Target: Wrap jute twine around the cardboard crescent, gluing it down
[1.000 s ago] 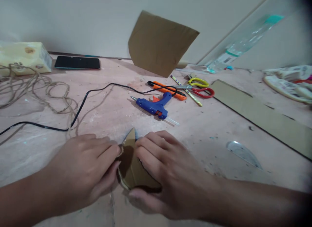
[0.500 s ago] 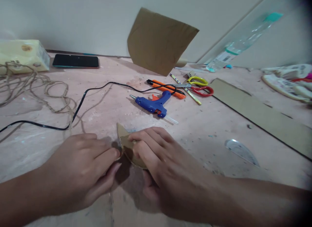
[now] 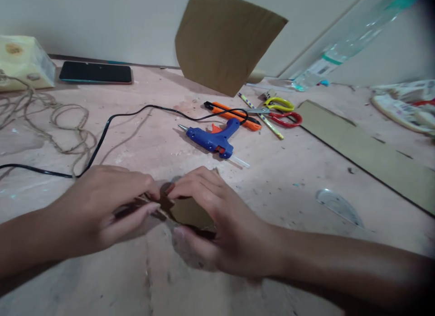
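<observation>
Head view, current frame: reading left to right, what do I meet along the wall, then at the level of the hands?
Wall: yellow pack, phone, large cardboard sheet, plastic bottle.
Hands' level: left hand, small cardboard piece, right hand, protractor.

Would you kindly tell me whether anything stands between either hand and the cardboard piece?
Nothing visible does: the right hand grips the cardboard piece directly, and the left hand is at its left edge. The glue gun lies beyond both hands, clear of them.

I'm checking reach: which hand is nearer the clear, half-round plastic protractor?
Right: the right hand is left of the protractor; the left hand is farther left, beyond the right hand.
</observation>
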The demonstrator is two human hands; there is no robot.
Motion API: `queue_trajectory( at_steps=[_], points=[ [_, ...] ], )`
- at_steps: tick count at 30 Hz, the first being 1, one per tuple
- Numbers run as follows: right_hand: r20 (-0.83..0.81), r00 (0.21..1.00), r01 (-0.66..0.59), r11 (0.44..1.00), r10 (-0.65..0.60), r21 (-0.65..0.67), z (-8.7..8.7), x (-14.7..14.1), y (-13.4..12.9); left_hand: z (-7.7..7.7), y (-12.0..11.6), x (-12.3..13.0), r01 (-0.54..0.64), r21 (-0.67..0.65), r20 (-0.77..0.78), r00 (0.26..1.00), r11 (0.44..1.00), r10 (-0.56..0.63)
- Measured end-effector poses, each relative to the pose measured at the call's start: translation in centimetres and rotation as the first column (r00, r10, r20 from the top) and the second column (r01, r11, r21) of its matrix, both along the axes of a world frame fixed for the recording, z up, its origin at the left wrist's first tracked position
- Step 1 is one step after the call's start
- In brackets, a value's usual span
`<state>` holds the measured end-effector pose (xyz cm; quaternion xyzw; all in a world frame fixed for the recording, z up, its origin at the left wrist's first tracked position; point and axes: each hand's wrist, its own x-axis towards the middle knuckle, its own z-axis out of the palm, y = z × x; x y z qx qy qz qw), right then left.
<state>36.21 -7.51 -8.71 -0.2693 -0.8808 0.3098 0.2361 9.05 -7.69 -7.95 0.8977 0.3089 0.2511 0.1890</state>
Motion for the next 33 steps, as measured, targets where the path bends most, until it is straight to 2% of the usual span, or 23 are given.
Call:
queue_trajectory(
  at_steps=[5,14,24,33],
  points=[
    [-0.082,0.995,-0.059,0.998,0.06,0.017,-0.3,0.4,0.0,0.0,0.6,-0.2,-0.018,-0.173,0.063,0.998,0.985,0.03],
    [-0.102,0.992,-0.073,0.996,0.077,0.042,0.0,1.0,-0.1,0.1,0.8,0.0,-0.001,-0.17,0.048,0.999,0.985,0.009],
    [-0.042,0.995,-0.084,0.992,0.088,0.091,0.4,1.1,-0.1,0.0,0.6,-0.1,0.011,-0.106,0.011,1.0,0.994,-0.009],
    [-0.03,0.995,-0.095,0.988,0.099,0.119,0.2,1.2,-0.2,0.1,0.5,-0.1,0.006,-0.147,0.021,1.0,0.989,-0.003]
  ],
)
